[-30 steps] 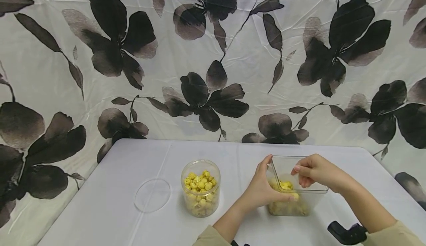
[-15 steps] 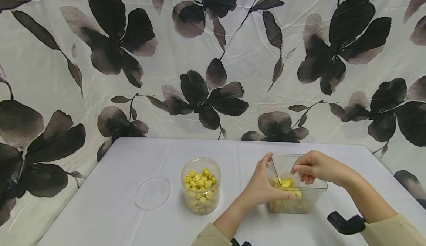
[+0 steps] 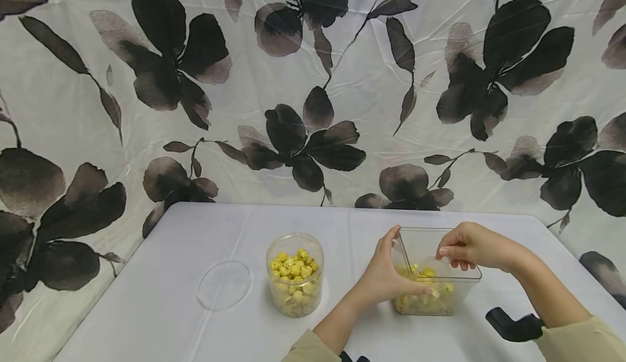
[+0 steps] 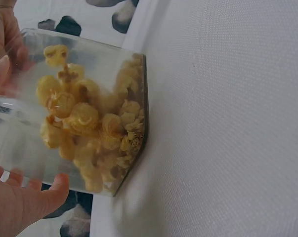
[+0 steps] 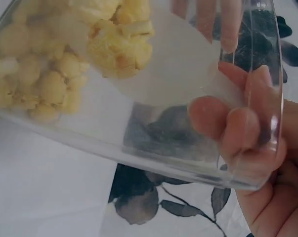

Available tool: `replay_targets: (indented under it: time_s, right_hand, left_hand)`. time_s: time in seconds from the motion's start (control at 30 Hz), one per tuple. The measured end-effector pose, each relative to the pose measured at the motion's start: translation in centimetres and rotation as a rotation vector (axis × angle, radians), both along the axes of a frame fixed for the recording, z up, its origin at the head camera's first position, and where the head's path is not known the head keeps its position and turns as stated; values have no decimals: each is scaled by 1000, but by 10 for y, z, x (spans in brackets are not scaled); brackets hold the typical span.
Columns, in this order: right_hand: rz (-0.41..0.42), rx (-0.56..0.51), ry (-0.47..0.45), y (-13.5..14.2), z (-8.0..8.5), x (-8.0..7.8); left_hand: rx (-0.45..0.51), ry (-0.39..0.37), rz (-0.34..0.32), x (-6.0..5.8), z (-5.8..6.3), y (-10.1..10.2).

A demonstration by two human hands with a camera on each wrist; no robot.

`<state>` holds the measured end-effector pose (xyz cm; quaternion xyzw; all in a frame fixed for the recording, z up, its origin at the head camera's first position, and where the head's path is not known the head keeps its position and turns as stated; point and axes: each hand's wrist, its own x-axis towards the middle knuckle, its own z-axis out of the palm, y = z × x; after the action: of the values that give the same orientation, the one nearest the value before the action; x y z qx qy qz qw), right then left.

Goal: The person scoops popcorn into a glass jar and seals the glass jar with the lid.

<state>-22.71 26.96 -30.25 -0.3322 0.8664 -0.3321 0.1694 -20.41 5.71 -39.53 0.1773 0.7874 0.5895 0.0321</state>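
My left hand (image 3: 386, 275) grips a clear square plastic box (image 3: 459, 280) by its left side, thumb across the front and fingers behind. Yellow popcorn (image 4: 84, 118) lies in the lower part of the box, heaped unevenly. Over the box's right side, my right hand (image 3: 471, 248) reaches in with curled fingers. Through the wall in the right wrist view, a translucent pale spoon (image 5: 176, 69) shows pinched between its thumb and fingers. Popcorn pieces (image 5: 120, 49) overlap the spoon's rounded end there. In the head view the spoon hardly shows.
A clear round jar (image 3: 295, 302) filled with yellow popcorn stands left of the box. Further left a clear round lid (image 3: 224, 286) lies flat on the white table (image 3: 146, 307). Black camera mounts (image 3: 513, 325) sit at the wrists. A floral cloth (image 3: 303, 79) hangs behind.
My right hand has shifted slightly to the right inside the box opening. The popcorn in the box has spread lower and further right. The left hand keeps its place.
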Motion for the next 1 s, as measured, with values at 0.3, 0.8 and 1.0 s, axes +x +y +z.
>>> replay_targets:
  time_s: [0.3,0.8,1.0]
  right_hand:
    - [51,90,352,4,1,4]
    - [-398,-15,-65,-24,-8,21]
    - [-455,-127,-153,-30,-15,20]
  left_hand:
    - [12,-15,-6,-1,-1,1]
    - [20,-26,-6,0,0,0]
    - [23,-19,-3,0,0,1]
